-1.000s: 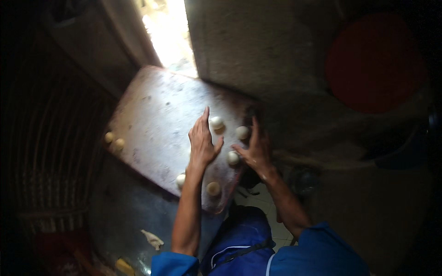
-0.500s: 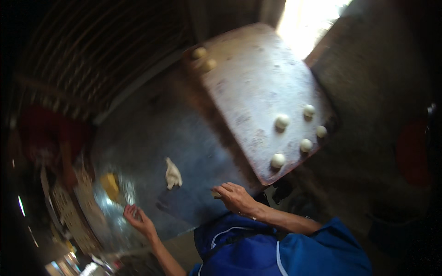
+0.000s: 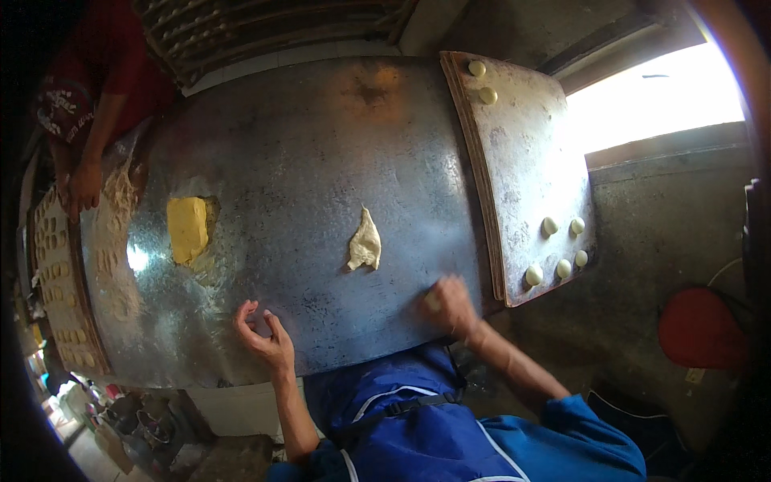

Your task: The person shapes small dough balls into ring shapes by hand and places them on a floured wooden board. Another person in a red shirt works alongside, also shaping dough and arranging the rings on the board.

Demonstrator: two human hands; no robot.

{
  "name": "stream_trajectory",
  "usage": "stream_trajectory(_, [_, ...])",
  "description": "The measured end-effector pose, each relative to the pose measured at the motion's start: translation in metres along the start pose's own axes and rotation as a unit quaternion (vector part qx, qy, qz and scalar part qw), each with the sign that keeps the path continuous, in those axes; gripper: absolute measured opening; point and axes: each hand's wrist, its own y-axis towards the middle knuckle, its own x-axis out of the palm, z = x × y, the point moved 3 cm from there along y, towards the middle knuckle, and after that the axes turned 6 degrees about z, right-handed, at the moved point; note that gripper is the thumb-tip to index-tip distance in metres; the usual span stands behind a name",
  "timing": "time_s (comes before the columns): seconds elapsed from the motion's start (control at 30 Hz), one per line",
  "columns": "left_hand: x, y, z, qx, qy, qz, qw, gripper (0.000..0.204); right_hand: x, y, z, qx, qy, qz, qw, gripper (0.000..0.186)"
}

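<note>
On the dark metal worktop, my left hand is near the front edge, fingers curled but apart, holding nothing. My right hand is blurred by motion near the worktop's right front, closed over a small pale dough piece. A torn piece of dough lies between and beyond my hands. A yellow block lies farther left in a greasy patch. At the right, a stack of boards holds several round dough balls.
Another person in red works at the worktop's far left, hands beside flour and a tray of small pieces. A rack stands behind, a bright opening at right, a red round object below it, clutter at lower left.
My view has turned left, away from the boards toward the worktop. My hands have left the dough balls on the boards and moved over the worktop, the right one closed on a dough piece.
</note>
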Motion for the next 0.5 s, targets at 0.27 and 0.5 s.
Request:
stream_trajectory(0.27, [-0.005, 0.003, -0.003, -0.007, -0.003, -0.012, 1.000, 0.033, 0.020, 0.018, -0.040, 0.106, 0.071, 0.070, 0.989, 0.036])
stream_trajectory(0.5, [-0.006, 0.003, 0.004, -0.003, 0.013, -0.026, 1.000, 0.031, 0.025, 0.047, -0.055, 0.143, 0.048, 0.125, 0.981, 0.031])
